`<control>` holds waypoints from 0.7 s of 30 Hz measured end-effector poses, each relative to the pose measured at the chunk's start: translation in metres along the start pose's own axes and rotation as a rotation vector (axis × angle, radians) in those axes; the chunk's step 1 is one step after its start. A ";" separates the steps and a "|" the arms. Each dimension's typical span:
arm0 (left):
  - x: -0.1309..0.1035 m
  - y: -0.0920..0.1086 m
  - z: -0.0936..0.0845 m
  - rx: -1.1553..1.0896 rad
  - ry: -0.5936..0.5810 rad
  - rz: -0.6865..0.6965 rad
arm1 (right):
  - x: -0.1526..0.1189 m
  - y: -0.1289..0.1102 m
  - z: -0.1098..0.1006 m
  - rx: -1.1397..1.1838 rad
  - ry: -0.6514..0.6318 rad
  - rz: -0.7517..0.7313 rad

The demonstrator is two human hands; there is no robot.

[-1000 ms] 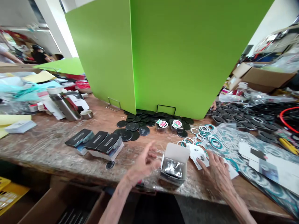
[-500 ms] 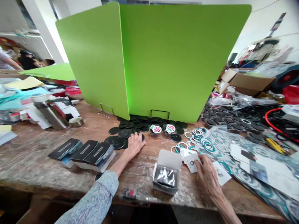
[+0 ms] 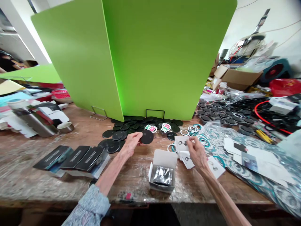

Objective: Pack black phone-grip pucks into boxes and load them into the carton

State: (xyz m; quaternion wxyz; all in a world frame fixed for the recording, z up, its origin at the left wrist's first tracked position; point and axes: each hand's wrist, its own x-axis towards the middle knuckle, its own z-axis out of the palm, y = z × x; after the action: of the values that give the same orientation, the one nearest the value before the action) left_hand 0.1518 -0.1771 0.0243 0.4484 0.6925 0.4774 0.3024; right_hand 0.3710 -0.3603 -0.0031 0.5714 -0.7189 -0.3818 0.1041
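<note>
My left hand [image 3: 132, 142] pinches a round black disc [image 3: 147, 137] by its edge, lifted above the table beside a spread of similar discs [image 3: 113, 146]. In my right hand [image 3: 196, 151] is a white printed card [image 3: 181, 142] with a small dark picture on it. More such cards [image 3: 187, 159] lie just beneath it, and another card [image 3: 215, 167] rests by my right wrist. Between my forearms stands an open white box [image 3: 162, 174] with a shiny black packet [image 3: 162, 175] inside, its lid raised at the back.
Three dark printed boxes [image 3: 77, 158] lie at the left, near a steel flask [image 3: 39, 121] and its cup [image 3: 66, 127]. A green divider [image 3: 164, 59] stands behind. White and teal rings [image 3: 203, 140] and a ring-filled plastic bag [image 3: 235, 157] cover the right side.
My left hand has picked a black disc off the pile and raised it. My right hand has lifted a card and moved up and left. The view has shifted right.
</note>
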 end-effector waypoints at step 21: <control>-0.171 -0.020 0.061 -0.578 -0.109 -0.007 | -0.090 -0.079 -0.001 -0.193 -0.220 -0.681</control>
State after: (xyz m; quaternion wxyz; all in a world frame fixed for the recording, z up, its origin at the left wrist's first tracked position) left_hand 0.1342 -0.3541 -0.0175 0.6529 0.5496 0.3493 0.3867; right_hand 0.2759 -0.4166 0.0431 0.4582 -0.5857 -0.6666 -0.0519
